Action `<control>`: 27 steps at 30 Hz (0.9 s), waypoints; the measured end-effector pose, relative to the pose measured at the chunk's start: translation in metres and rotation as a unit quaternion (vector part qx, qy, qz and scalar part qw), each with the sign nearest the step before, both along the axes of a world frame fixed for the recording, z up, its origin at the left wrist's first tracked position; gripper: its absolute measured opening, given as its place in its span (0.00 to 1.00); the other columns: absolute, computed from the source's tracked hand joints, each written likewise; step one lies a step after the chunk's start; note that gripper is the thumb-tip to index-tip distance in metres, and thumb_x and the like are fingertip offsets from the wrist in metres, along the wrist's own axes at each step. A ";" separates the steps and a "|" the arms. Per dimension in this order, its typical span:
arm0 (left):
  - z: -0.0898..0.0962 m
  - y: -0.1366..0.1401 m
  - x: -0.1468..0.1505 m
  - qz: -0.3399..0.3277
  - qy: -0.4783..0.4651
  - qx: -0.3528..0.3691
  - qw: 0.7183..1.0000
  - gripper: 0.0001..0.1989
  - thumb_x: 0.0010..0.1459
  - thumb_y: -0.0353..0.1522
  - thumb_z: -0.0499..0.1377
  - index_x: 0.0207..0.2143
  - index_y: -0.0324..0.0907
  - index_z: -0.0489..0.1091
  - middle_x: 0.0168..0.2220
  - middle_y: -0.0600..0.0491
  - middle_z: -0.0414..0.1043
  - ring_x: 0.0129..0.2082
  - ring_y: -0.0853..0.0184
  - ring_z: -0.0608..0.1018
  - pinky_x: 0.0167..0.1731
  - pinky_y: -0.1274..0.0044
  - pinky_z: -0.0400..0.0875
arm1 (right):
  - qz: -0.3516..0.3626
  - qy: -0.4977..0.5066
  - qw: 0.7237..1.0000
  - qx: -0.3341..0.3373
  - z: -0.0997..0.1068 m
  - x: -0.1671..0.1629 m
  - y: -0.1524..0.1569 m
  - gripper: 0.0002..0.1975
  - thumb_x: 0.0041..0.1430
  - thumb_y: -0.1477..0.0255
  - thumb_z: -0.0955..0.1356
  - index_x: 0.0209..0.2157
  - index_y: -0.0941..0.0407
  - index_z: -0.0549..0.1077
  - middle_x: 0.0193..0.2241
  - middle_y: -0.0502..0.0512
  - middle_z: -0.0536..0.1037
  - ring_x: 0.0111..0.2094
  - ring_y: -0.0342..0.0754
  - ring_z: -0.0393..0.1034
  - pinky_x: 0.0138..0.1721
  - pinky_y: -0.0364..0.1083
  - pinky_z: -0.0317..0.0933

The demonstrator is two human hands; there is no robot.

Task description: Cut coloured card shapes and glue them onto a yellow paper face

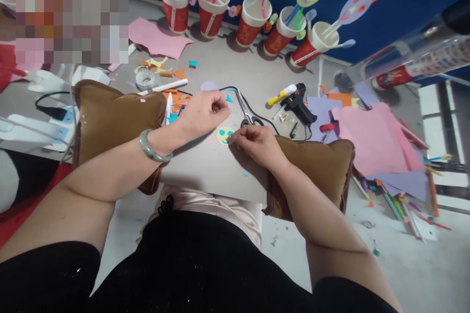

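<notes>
Plainly, a small, round yellow paper face with blue features (221,132) lies on the pale grey tabletop (205,171).
The bare right hand (260,144) pinches its fingertips at the face's edge; the bare left hand (201,111) curls its fingers nearby. Whether either grasps anything, I cannot tell. Black-handled metal scissors (247,111) lie just beyond.

From the person's head, the one view looks forward and steeply down over the black top (205,264), close above the left hand (201,115) and right hand (260,144) near its middle, reaching across the table (194,168) to a blue wall (370,14).
</notes>
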State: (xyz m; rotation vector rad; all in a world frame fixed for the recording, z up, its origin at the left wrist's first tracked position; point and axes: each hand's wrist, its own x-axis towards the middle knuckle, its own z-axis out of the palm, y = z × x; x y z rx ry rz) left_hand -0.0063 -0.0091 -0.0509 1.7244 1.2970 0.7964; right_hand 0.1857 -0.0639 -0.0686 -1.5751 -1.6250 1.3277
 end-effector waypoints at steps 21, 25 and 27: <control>0.008 0.002 -0.017 -0.383 0.272 0.057 0.881 0.11 0.52 0.25 0.59 0.25 0.47 0.80 0.22 0.55 0.70 0.27 0.67 0.69 0.33 0.74 0.56 | 0.004 -0.048 0.999 0.012 -0.010 -0.008 0.001 0.09 0.51 0.66 0.70 0.22 0.56 0.72 0.19 0.49 0.73 0.23 0.42 0.62 0.26 0.43 0.56; 0.005 0.001 -0.018 -0.376 0.253 0.035 0.891 0.11 0.51 0.24 0.59 0.23 0.46 0.78 0.20 0.56 0.68 0.26 0.67 0.69 0.34 0.74 0.56 | 0.010 -0.058 0.998 0.017 -0.009 -0.007 -0.001 0.07 0.50 0.67 0.71 0.24 0.56 0.73 0.20 0.49 0.73 0.23 0.42 0.62 0.26 0.43 0.57; 0.005 0.001 -0.018 -0.372 0.247 0.022 0.894 0.11 0.50 0.24 0.59 0.24 0.47 0.78 0.20 0.56 0.68 0.27 0.66 0.69 0.35 0.74 0.57 | 0.019 -0.064 0.998 0.020 -0.008 -0.005 -0.002 0.05 0.50 0.69 0.71 0.26 0.56 0.75 0.20 0.48 0.73 0.23 0.42 0.63 0.27 0.43 0.58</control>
